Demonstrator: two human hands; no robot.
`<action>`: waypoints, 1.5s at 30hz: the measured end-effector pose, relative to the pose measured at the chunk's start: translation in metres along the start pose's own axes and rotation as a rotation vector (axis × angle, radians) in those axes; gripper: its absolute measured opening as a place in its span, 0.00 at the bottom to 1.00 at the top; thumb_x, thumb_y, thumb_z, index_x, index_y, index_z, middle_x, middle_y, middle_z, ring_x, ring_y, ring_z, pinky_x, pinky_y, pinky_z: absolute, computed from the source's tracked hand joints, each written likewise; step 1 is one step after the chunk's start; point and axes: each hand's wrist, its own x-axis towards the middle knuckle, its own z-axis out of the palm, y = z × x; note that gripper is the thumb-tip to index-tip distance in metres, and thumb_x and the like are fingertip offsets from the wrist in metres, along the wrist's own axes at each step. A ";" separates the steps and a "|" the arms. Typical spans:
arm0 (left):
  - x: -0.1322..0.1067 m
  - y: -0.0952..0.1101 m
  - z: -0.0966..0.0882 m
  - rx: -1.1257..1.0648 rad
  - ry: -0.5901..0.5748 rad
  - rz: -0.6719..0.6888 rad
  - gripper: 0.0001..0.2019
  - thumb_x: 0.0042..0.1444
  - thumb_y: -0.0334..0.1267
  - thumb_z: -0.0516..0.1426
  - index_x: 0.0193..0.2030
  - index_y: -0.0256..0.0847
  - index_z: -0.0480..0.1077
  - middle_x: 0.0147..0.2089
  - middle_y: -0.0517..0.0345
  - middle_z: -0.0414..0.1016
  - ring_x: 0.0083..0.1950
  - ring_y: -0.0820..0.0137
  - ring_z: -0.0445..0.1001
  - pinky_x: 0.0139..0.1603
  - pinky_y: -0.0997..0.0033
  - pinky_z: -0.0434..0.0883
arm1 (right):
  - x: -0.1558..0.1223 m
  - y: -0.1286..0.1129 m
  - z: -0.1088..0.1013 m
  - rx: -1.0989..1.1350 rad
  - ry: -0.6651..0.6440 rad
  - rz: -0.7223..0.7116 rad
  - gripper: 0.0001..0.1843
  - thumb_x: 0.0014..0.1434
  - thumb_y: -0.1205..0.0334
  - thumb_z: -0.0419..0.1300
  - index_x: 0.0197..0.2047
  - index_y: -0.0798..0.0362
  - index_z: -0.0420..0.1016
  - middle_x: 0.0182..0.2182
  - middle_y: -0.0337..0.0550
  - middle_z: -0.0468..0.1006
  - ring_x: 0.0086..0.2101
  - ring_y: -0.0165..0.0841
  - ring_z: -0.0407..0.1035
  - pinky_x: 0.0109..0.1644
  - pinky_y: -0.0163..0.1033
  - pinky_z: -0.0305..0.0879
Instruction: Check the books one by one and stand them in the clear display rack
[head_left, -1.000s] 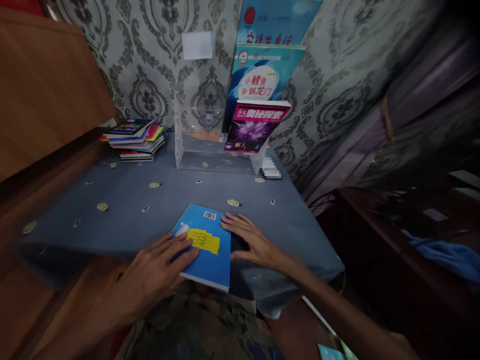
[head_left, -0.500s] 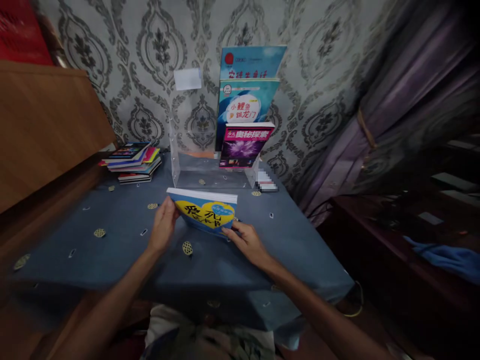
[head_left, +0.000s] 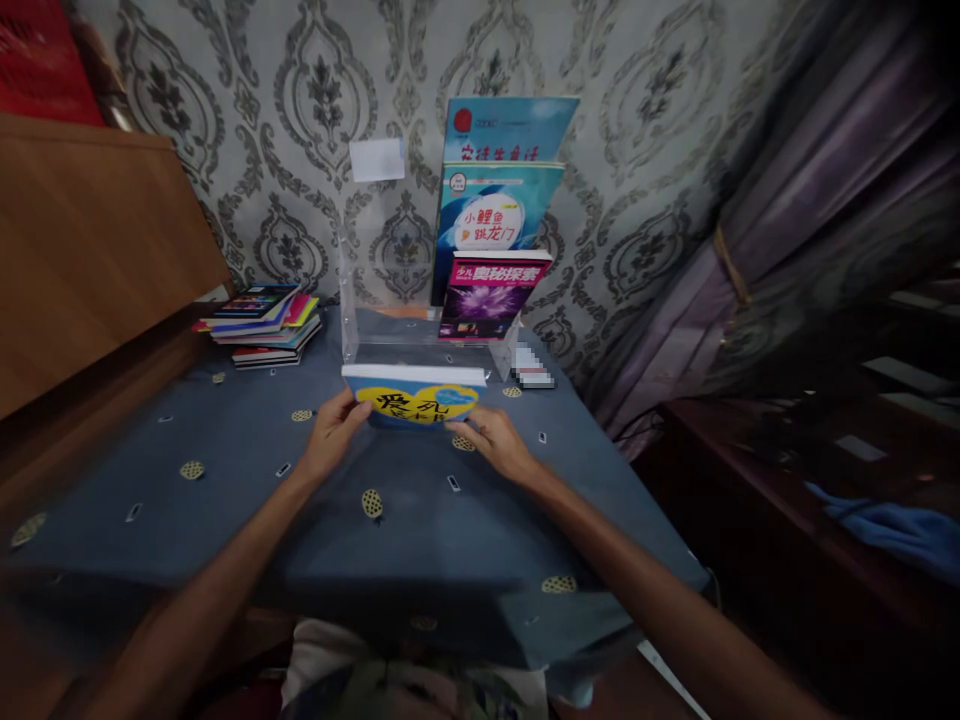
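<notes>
The blue-and-yellow book [head_left: 416, 400] is positioned over the bench [head_left: 420, 540], directly in front of the clear rack [head_left: 349, 335], with its cover tilted toward you. Your left hand [head_left: 334, 432] grips the left side, thumb on the cover; your right hand [head_left: 496, 442] grips the lower right corner. The fingers of both hands are closed on the book. At the rack's right side, a magenta book [head_left: 491, 298] stands before a teal book [head_left: 525, 187] and a taller blue book [head_left: 521, 125]. A book stack [head_left: 262, 322] lies at the left rear.
</notes>
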 end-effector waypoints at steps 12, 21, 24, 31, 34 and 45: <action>-0.019 -0.030 -0.036 0.997 -0.660 0.310 0.21 0.70 0.37 0.48 0.68 0.47 0.63 0.68 0.49 0.67 0.71 0.64 0.62 0.72 0.45 0.55 | 0.027 0.064 0.007 -0.393 -0.173 -0.185 0.24 0.64 0.69 0.56 0.62 0.48 0.72 0.61 0.51 0.73 0.57 0.43 0.71 0.60 0.52 0.70; -0.015 -0.017 -0.040 0.999 -0.782 0.210 0.27 0.63 0.28 0.49 0.68 0.49 0.63 0.69 0.54 0.65 0.70 0.65 0.64 0.68 0.55 0.63 | 0.027 0.056 0.002 -0.440 -0.302 -0.199 0.22 0.64 0.70 0.54 0.59 0.48 0.75 0.59 0.50 0.75 0.58 0.46 0.70 0.62 0.56 0.67; -0.004 -0.020 -0.040 1.016 -0.691 0.154 0.23 0.66 0.33 0.48 0.66 0.43 0.65 0.67 0.50 0.68 0.67 0.63 0.68 0.66 0.57 0.66 | 0.030 0.048 0.006 -0.508 -0.327 -0.145 0.22 0.63 0.72 0.54 0.58 0.51 0.75 0.59 0.53 0.75 0.56 0.48 0.71 0.59 0.57 0.67; 0.013 -0.040 -0.042 1.032 -0.518 0.134 0.20 0.69 0.39 0.45 0.61 0.37 0.70 0.64 0.46 0.72 0.64 0.59 0.71 0.65 0.52 0.69 | 0.030 0.037 0.027 -0.425 -0.161 -0.007 0.17 0.66 0.66 0.53 0.54 0.53 0.78 0.56 0.53 0.78 0.53 0.47 0.74 0.59 0.55 0.68; 0.015 -0.046 -0.043 1.027 -0.497 0.171 0.20 0.69 0.40 0.45 0.59 0.38 0.71 0.63 0.47 0.73 0.63 0.60 0.72 0.65 0.53 0.69 | 0.026 0.043 0.033 -0.330 -0.069 0.027 0.18 0.67 0.65 0.53 0.55 0.53 0.78 0.56 0.52 0.78 0.55 0.45 0.73 0.60 0.52 0.68; 0.024 -0.049 -0.035 1.116 -0.521 0.233 0.20 0.70 0.44 0.46 0.59 0.38 0.71 0.62 0.46 0.74 0.62 0.59 0.73 0.63 0.53 0.71 | 0.024 0.048 0.031 -0.275 0.031 0.184 0.18 0.63 0.60 0.60 0.55 0.51 0.78 0.47 0.49 0.82 0.50 0.43 0.74 0.55 0.50 0.70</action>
